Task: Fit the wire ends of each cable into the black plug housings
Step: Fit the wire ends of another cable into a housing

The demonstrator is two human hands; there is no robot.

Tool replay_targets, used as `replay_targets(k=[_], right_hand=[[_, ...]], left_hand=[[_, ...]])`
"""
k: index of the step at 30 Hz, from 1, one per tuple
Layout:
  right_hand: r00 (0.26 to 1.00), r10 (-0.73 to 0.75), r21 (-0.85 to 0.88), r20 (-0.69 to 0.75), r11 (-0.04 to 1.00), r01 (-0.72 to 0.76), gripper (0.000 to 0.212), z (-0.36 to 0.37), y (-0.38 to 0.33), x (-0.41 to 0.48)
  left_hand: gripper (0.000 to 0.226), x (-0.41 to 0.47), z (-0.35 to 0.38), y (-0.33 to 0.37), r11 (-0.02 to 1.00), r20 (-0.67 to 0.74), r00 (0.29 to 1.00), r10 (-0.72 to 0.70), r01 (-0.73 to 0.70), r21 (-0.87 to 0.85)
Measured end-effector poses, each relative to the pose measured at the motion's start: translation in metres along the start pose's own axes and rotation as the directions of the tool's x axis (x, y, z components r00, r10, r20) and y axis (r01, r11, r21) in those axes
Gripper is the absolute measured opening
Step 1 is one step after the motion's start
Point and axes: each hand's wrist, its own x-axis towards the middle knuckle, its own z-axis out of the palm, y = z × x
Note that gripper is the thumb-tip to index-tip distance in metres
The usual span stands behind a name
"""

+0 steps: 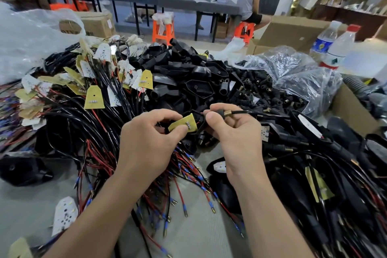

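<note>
Pinching yellow board (183, 125) between thumb and fingertips of left hand (150, 132); gripping black cable end (217, 113) just behind its brass ferrule (227, 113) with right hand (232, 132), fingers curled tight. Holding both above loose wire ends (188, 174), just in front of the pile of black plug housings (188, 69). Can't tell if a housing already sits under the board: hidden by fingers. Likely risks: snagging on neighbouring cables when pulling free of the tangle; straining the leads at the board if tugged; seating the ferrule skewed if pushed off-axis; dragging stray cables off the table (31, 205).
</note>
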Motion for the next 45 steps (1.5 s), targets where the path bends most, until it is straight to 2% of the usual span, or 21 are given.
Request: replay_targets(k=[2, 4, 6, 8, 10, 12, 15, 18, 20, 23, 25, 27, 29, 31, 33, 35, 37, 39, 42, 45], right_hand=[[1.0, 0.027, 0.017, 0.001, 0.999, -0.027, 0.011, 0.0, 0.002, 0.001], [0.998, 0.063, 0.048, 0.022, 0.997, -0.064, 0.005, 0.001, 0.002, 0.001], [0.992, 0.116, 0.076, 0.053, 0.99, -0.119, 0.006, 0.003, 0.002, 0.0], [0.983, 0.168, 0.102, 0.072, 0.979, -0.175, 0.008, 0.003, 0.001, 0.0], [0.975, 0.208, 0.114, 0.082, 0.97, -0.216, 0.009, 0.002, -0.001, 0.001], [0.962, 0.249, 0.103, 0.108, 0.96, -0.26, 0.012, 0.001, -0.002, 0.001], [0.942, 0.297, 0.051, 0.156, 0.95, -0.308, 0.019, 0.002, -0.002, 0.0], [0.938, 0.307, 0.024, 0.159, 0.949, -0.314, 0.022, 0.001, -0.002, 0.0], [0.936, 0.317, 0.05, 0.154, 0.943, -0.328, 0.019, 0.001, -0.003, 0.0], [0.925, 0.342, 0.103, 0.167, 0.927, -0.361, 0.018, 0.0, -0.005, 0.002], [0.926, 0.34, 0.131, 0.164, 0.923, -0.362, 0.018, 0.0, -0.005, 0.002], [0.932, 0.335, 0.161, 0.137, 0.921, -0.354, 0.014, 0.001, -0.005, 0.003], [0.936, 0.338, 0.205, 0.094, 0.914, -0.35, 0.011, 0.003, -0.004, 0.003], [0.937, 0.339, 0.233, 0.084, 0.908, -0.349, 0.012, 0.003, -0.005, 0.003], [0.943, 0.319, 0.214, 0.096, 0.919, -0.333, 0.011, 0.004, -0.005, 0.003], [0.954, 0.282, 0.162, 0.106, 0.941, -0.296, 0.013, 0.004, -0.004, 0.003], [0.961, 0.244, 0.105, 0.134, 0.96, -0.258, 0.014, 0.003, -0.003, 0.003], [0.96, 0.226, 0.08, 0.166, 0.967, -0.241, 0.012, 0.003, -0.003, 0.002], [0.963, 0.225, 0.121, 0.151, 0.962, -0.244, 0.011, 0.004, -0.005, 0.003], [0.962, 0.241, 0.271, 0.131, 0.924, -0.269, 0.016, 0.0, -0.009, 0.005]], left_hand=[[0.018, 0.001, -0.002, 0.0, 0.999, -0.054, 0.997, 0.047, -0.048, -0.011], [0.018, 0.001, -0.004, 0.001, 0.977, -0.131, 0.968, 0.212, -0.209, 0.037], [0.01, -0.001, -0.004, 0.001, 0.887, -0.17, 0.873, 0.456, -0.43, 0.17], [0.01, -0.002, -0.004, -0.002, 0.788, -0.155, 0.781, 0.605, -0.561, 0.253], [0.01, -0.001, -0.003, -0.004, 0.769, -0.119, 0.767, 0.631, -0.597, 0.229], [0.008, -0.002, -0.003, -0.002, 0.819, -0.097, 0.815, 0.571, -0.557, 0.139], [0.011, -0.008, -0.001, 0.005, 0.915, -0.088, 0.914, 0.397, -0.401, -0.037], [0.011, -0.011, 0.0, 0.008, 0.933, -0.096, 0.942, 0.322, -0.333, -0.138], [0.007, -0.008, -0.003, 0.006, 0.904, -0.084, 0.905, 0.417, -0.423, -0.065], [0.012, -0.004, -0.006, 0.003, 0.776, -0.063, 0.775, 0.629, -0.621, 0.114], [0.009, -0.002, -0.006, 0.002, 0.772, -0.025, 0.773, 0.634, -0.63, 0.084], [0.006, 0.0, -0.007, 0.003, 0.862, 0.02, 0.862, 0.507, -0.506, -0.035], [0.015, 0.0, -0.008, 0.004, 0.945, 0.081, 0.947, 0.312, -0.3, -0.133], [0.022, 0.001, -0.007, 0.004, 0.972, 0.09, 0.985, 0.147, -0.127, -0.199], [0.032, 0.003, -0.006, 0.003, 0.966, 0.072, 0.997, 0.033, -0.013, -0.256], [0.047, 0.005, -0.002, 0.001, 0.901, 0.178, 0.977, -0.113, 0.176, -0.396], [0.045, 0.008, 0.003, 0.001, 0.75, 0.341, 0.902, -0.266, 0.416, -0.515], [0.042, 0.009, 0.006, 0.001, 0.653, 0.44, 0.832, -0.338, 0.544, -0.527], [0.039, 0.012, 0.004, -0.002, 0.581, 0.461, 0.809, -0.364, 0.584, -0.566], [0.036, 0.019, -0.003, -0.006, 0.534, 0.432, 0.816, -0.383, 0.578, -0.617]])
